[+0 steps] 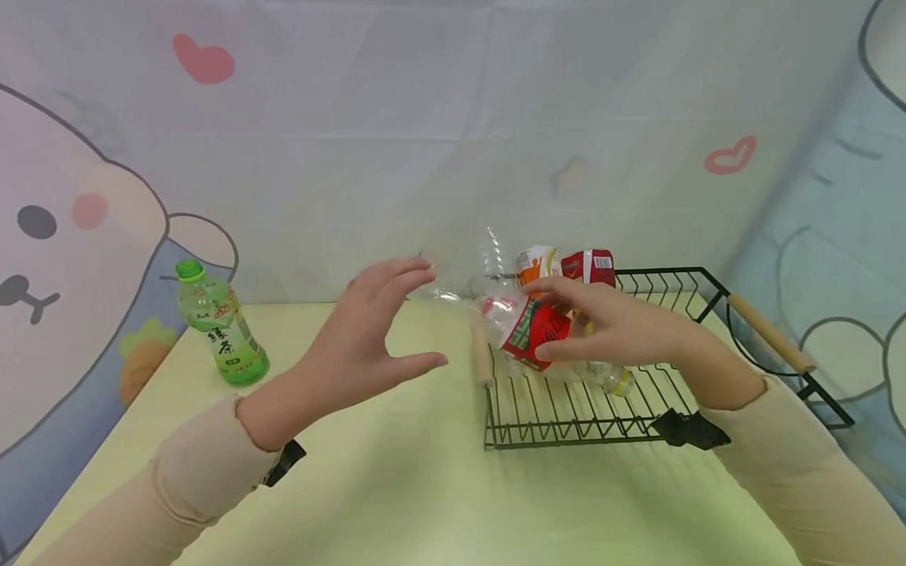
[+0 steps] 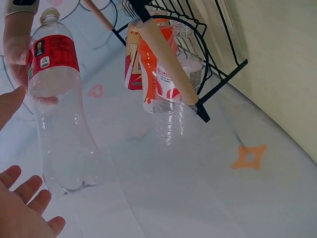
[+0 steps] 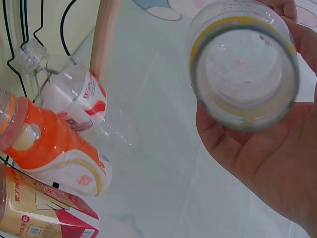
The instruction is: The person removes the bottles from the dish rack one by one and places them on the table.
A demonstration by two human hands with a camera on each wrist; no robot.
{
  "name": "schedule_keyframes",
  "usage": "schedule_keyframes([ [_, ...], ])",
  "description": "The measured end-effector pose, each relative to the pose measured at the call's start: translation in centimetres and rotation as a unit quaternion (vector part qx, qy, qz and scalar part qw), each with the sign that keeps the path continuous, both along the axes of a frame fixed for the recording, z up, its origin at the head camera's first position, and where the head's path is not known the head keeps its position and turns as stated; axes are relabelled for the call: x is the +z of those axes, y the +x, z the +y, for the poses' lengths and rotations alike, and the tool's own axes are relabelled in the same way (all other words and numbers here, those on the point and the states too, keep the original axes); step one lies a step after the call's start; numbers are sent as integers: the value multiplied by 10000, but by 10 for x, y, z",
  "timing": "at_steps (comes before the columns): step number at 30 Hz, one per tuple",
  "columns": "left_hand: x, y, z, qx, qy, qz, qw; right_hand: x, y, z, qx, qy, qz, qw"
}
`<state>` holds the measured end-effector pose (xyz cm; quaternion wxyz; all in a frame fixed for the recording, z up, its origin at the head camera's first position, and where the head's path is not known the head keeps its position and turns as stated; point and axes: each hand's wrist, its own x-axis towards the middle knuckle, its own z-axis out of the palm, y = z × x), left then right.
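My right hand grips a clear plastic bottle around its red label, above the wire rack. The bottle lies slanted in the head view, its pale-capped neck towards the lower right. In the left wrist view the whole bottle shows, seemingly with no liquid inside. The right wrist view looks at the held bottle's round end, ringed in yellow, with the palm behind it. My left hand holds nothing; its thumb and fingers are spread apart, close to the lower end of the bottle.
A black wire rack with wooden handles stands at the right of the table. In it lie an orange-labelled bottle, a gold-and-red-labelled bottle and a clear bottle. A green tea bottle stands at the left.
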<state>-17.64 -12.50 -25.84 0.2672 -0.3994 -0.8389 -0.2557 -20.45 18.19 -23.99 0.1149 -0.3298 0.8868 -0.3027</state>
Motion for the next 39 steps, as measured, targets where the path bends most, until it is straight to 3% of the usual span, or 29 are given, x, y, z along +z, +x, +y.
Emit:
schedule_keyframes([
  [6,0,-2,11,-115,-352,144,9992,-3,1,-8,93,198,27,9998],
  [13,-5,-3,22,-216,-907,-171,9955,-8,2,-14,252,253,-87,9993],
  [18,-12,-3,26,-187,-1239,-168,9920,-11,3,-17,288,263,-287,9988],
  [39,-40,-1,34,-8,-1690,249,9853,-31,6,-20,622,-11,-734,9954],
])
